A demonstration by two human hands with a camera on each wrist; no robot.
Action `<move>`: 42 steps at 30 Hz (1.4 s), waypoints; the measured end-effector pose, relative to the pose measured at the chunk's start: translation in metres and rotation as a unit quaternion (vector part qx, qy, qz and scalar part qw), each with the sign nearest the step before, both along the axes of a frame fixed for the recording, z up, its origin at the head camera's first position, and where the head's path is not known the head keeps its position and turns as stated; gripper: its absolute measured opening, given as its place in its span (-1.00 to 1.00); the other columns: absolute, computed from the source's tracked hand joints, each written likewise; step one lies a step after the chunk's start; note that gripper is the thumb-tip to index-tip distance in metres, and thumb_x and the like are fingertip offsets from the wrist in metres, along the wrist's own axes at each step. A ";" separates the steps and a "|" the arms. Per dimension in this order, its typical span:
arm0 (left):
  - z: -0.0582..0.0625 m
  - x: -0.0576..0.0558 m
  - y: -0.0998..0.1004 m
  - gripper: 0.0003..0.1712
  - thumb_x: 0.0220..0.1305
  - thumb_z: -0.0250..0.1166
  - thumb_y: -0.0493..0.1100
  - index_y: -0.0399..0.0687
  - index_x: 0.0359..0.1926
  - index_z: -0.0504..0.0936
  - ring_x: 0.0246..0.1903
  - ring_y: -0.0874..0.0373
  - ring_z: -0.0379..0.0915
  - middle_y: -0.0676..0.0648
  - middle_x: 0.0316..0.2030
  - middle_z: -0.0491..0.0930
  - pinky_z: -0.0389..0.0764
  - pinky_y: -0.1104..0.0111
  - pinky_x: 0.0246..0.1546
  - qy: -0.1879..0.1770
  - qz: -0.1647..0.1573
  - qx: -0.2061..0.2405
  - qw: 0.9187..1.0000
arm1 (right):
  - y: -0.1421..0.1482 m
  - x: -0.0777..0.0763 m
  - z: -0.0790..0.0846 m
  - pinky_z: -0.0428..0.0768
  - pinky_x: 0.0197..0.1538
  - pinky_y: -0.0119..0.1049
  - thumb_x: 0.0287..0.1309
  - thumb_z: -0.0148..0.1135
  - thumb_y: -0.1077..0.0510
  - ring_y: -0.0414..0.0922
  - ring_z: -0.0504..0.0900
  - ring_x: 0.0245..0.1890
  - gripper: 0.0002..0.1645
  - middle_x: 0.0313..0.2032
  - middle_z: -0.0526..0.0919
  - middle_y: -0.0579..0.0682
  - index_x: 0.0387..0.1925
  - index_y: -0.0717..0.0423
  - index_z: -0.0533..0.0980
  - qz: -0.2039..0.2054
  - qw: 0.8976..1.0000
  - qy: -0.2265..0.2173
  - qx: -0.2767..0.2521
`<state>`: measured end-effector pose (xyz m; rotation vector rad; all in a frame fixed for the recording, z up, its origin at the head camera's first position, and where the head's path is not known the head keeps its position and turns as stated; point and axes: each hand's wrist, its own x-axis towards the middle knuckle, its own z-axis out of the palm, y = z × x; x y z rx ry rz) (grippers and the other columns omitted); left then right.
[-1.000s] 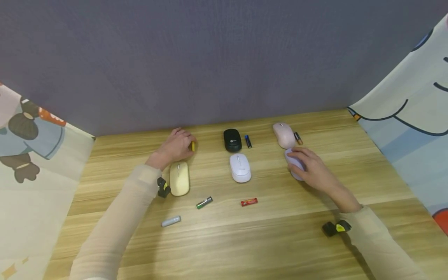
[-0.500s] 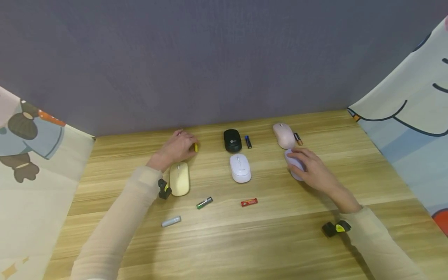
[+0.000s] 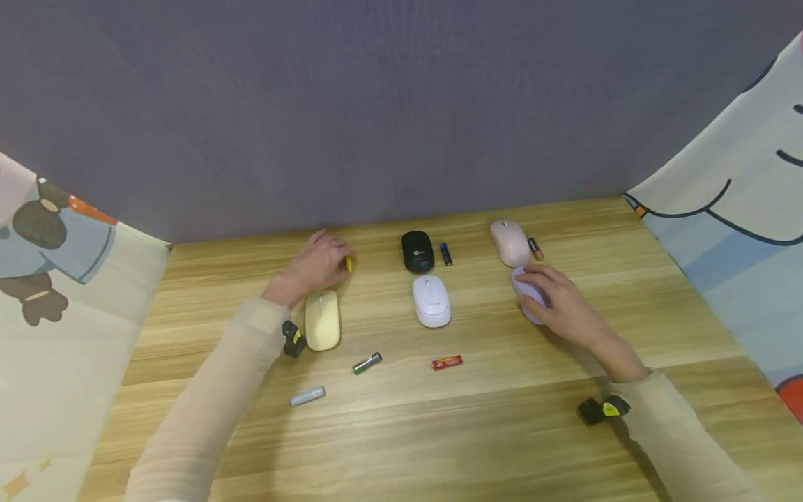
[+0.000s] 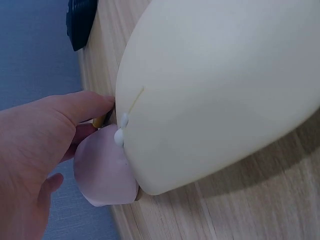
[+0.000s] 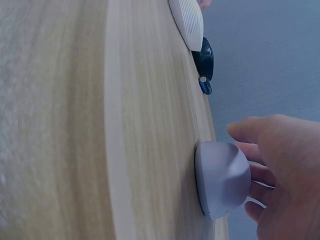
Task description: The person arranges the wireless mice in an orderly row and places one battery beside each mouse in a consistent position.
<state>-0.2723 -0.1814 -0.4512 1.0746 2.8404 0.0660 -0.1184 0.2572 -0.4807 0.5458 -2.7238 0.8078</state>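
Note:
At the back left, my left hand [image 3: 316,263] pinches a small yellow battery [image 3: 350,264], whose end shows by the fingertips. Under that hand, the left wrist view reveals a pink mouse [image 4: 106,170], hidden in the head view. The yellow mouse [image 3: 323,321] lies just in front of the left hand and fills much of the left wrist view. On the right, my right hand [image 3: 561,303] holds a lavender mouse [image 3: 530,296] from above, its fingers around the far side. That mouse rests on the table, as the right wrist view shows [image 5: 222,180].
A black mouse [image 3: 417,251] has a blue battery [image 3: 445,254] beside it. Nearer stands a white mouse [image 3: 431,301]. Another pink mouse [image 3: 509,242] and a copper-ended battery [image 3: 535,249] lie behind the right hand. Green [image 3: 366,363], red [image 3: 447,362] and grey [image 3: 307,396] batteries lie nearer the front.
The yellow battery and left fingertips shifted slightly right, then barely back left. The right hand and the lavender mouse stay in place.

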 end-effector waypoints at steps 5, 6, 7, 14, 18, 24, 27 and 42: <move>0.000 0.000 0.000 -0.55 0.31 0.40 -0.13 -0.14 0.18 0.66 0.38 -0.22 0.37 -0.23 0.28 0.59 0.04 -0.17 0.57 0.004 0.000 -0.003 1.000 | 0.000 0.001 0.001 0.56 0.12 0.38 0.22 0.40 0.32 0.38 0.50 0.21 -0.56 0.22 0.53 0.37 0.13 0.32 0.58 -0.001 1.000 -0.005 0.002; 0.000 0.000 0.000 -0.56 0.31 0.40 -0.13 -0.14 0.18 0.66 0.38 -0.21 0.37 -0.23 0.27 0.59 0.04 -0.16 0.58 0.004 0.001 -0.004 1.000 | 0.000 0.001 0.001 0.56 0.12 0.38 0.22 0.40 0.32 0.38 0.50 0.21 -0.56 0.22 0.53 0.37 0.13 0.32 0.58 -0.001 1.000 -0.005 0.002; 0.000 0.000 0.000 -0.56 0.31 0.40 -0.12 -0.14 0.18 0.66 0.38 -0.20 0.37 -0.22 0.28 0.59 0.04 -0.16 0.58 0.004 0.002 -0.005 1.000 | 0.000 0.001 0.001 0.56 0.13 0.37 0.22 0.39 0.32 0.38 0.49 0.22 -0.56 0.22 0.53 0.36 0.13 0.32 0.58 -0.002 1.000 -0.007 0.002; 0.000 0.002 0.001 -0.55 0.33 0.38 -0.13 -0.12 0.21 0.65 0.38 -0.20 0.36 -0.22 0.29 0.58 0.02 -0.15 0.58 0.004 0.005 -0.012 1.000 | 0.000 0.001 0.000 0.57 0.12 0.38 0.23 0.39 0.31 0.38 0.49 0.22 -0.57 0.24 0.52 0.37 0.13 0.32 0.58 -0.002 1.000 -0.010 0.002; 0.001 0.002 0.001 -0.55 0.33 0.38 -0.12 -0.12 0.21 0.65 0.39 -0.21 0.36 -0.22 0.29 0.58 0.01 -0.16 0.58 0.004 0.006 -0.016 1.000 | 0.000 0.001 0.000 0.57 0.11 0.37 0.22 0.40 0.31 0.38 0.49 0.22 -0.56 0.24 0.52 0.37 0.14 0.31 0.58 -0.001 1.000 -0.010 0.001; 0.001 0.003 0.000 -0.55 0.34 0.38 -0.12 -0.13 0.21 0.65 0.38 -0.20 0.37 -0.22 0.28 0.58 0.03 -0.15 0.58 0.006 0.006 -0.017 1.000 | 0.000 0.001 0.000 0.57 0.10 0.37 0.22 0.40 0.31 0.38 0.50 0.21 -0.56 0.24 0.52 0.36 0.14 0.31 0.58 0.001 1.000 -0.009 0.000; 0.001 0.003 0.000 -0.55 0.35 0.38 -0.11 -0.13 0.21 0.65 0.38 -0.19 0.37 -0.22 0.28 0.58 0.04 -0.15 0.58 0.007 0.004 -0.016 1.000 | 0.000 0.001 -0.001 0.57 0.12 0.37 0.23 0.39 0.31 0.37 0.50 0.21 -0.56 0.24 0.52 0.36 0.14 0.32 0.58 0.001 1.000 -0.011 -0.002; 0.010 0.023 0.003 -0.50 0.29 0.46 -0.09 -0.23 0.18 0.64 0.32 -0.16 0.44 -0.22 0.24 0.59 0.08 -0.13 0.57 0.049 -0.040 0.032 0.997 | 0.002 -0.001 -0.002 0.56 0.11 0.38 0.20 0.42 0.32 0.38 0.50 0.21 -0.55 0.23 0.53 0.36 0.13 0.31 0.59 0.001 1.000 -0.003 -0.002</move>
